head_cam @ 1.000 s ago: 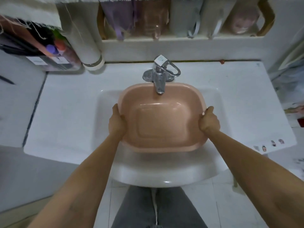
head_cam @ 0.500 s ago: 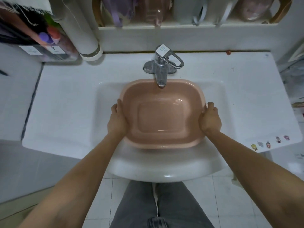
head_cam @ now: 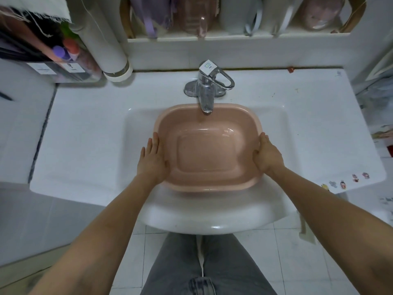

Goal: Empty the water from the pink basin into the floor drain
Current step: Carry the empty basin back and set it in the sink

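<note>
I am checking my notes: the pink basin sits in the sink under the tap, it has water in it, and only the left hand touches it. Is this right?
Not quite. In the head view both hands touch the basin: the left hand lies on its left rim and the right hand on its right rim. The rest holds: it sits in the sink under the tap, with water in it.

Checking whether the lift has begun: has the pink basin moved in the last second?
No. The pink basin sits in the sink as before, its back rim under the faucet spout just the same.
</note>
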